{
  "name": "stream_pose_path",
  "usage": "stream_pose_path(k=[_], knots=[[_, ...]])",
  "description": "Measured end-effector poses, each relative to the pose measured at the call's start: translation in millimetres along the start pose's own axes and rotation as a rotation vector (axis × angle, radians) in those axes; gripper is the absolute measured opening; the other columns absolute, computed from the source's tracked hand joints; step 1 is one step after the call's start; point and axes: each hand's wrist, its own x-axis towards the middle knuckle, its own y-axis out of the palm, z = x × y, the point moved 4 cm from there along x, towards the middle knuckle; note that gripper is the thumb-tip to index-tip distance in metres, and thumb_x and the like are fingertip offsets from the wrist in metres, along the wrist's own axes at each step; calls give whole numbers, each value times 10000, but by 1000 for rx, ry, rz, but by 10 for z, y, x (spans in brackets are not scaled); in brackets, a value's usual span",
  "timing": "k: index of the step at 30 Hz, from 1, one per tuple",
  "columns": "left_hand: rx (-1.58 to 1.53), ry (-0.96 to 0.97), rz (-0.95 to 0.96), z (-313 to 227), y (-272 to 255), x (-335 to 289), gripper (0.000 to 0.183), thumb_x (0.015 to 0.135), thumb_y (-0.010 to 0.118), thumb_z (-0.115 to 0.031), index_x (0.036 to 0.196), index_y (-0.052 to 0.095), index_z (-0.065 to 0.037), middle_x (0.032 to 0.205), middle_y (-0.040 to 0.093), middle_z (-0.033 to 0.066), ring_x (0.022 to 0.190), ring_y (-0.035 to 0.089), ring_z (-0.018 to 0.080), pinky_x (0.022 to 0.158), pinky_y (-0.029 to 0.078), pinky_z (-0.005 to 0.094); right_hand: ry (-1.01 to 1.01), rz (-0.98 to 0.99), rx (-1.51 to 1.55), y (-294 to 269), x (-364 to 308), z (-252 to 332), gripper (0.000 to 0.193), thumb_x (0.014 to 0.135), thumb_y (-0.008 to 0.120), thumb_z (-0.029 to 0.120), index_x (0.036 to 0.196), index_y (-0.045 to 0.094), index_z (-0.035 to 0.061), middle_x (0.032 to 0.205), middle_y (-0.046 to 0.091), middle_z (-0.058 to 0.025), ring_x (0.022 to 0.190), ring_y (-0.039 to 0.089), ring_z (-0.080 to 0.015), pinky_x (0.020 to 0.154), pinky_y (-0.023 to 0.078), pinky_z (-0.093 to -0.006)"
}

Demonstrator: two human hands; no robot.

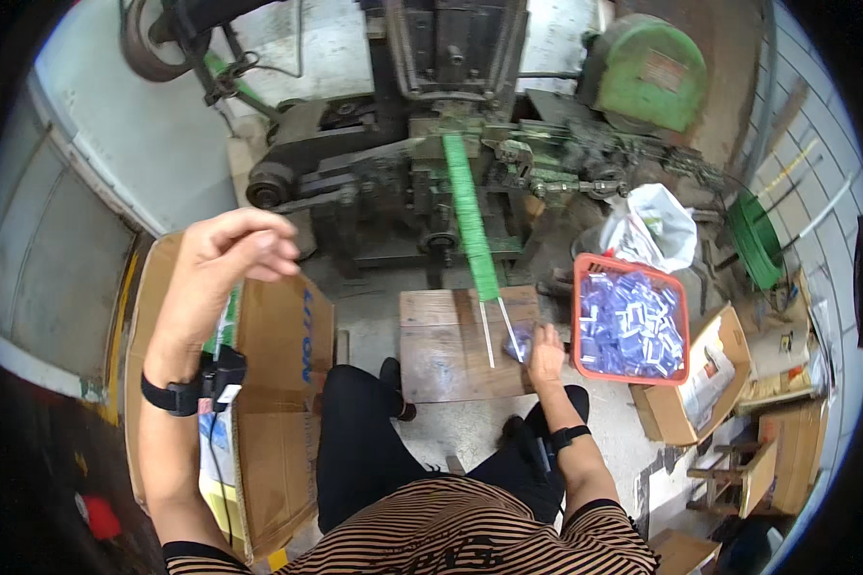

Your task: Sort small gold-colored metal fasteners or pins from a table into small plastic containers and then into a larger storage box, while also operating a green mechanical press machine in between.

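My left hand [243,251] is raised over the large cardboard box, its fingers loosely bent and nothing visible in it. On the right edge of a wooden board [431,359], my right hand [547,355] lies with fingers stretched out. Close beside its fingers is a small bluish-purple plastic item [518,347]; whether they touch is unclear. A long row of thin green pieces [472,220] is threaded along two parallel metal rods [488,335]. The row slopes from the machine [451,120] down toward the board, where the rods' bare ends show.
A red basket [581,321] of bluish-purple plastic pieces stands right of the board, with a white bag [664,225] behind it. An open carton [666,412] sits nearer. The large cardboard box [283,383] flanks my left leg. A green wheel guard [647,72] stands at the back right.
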Motion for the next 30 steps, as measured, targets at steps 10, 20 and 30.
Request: stream_pose_path(k=[10, 20, 30], knots=[[-517, -28, 613, 445, 1434, -352, 284, 903, 527, -160, 1087, 577, 52, 964, 643, 154, 876, 645, 230, 751, 522, 316, 8, 207, 180, -79, 80, 167, 137, 692, 562, 121, 781, 643, 53, 873, 602, -104, 913, 569, -293, 738, 471, -413], [-784, -710, 400, 2762, 2089, -675, 278, 919, 518, -180, 1085, 567, 37, 986, 635, 157, 894, 643, 253, 761, 540, 340, -295, 3, 12, -325, -4, 399, 133, 728, 526, 101, 817, 582, 20, 959, 532, -100, 905, 508, -265, 626, 499, -378], [-765, -691, 380, 2891, 3085, -455, 422, 949, 458, -342, 1225, 456, -22, 1124, 581, 112, 990, 591, 194, 782, 505, 307, -23, 252, 238, -643, 103, 393, 74, 672, 595, 40, 665, 604, -32, 708, 621, -230, 607, 621, -335, 597, 519, -397]])
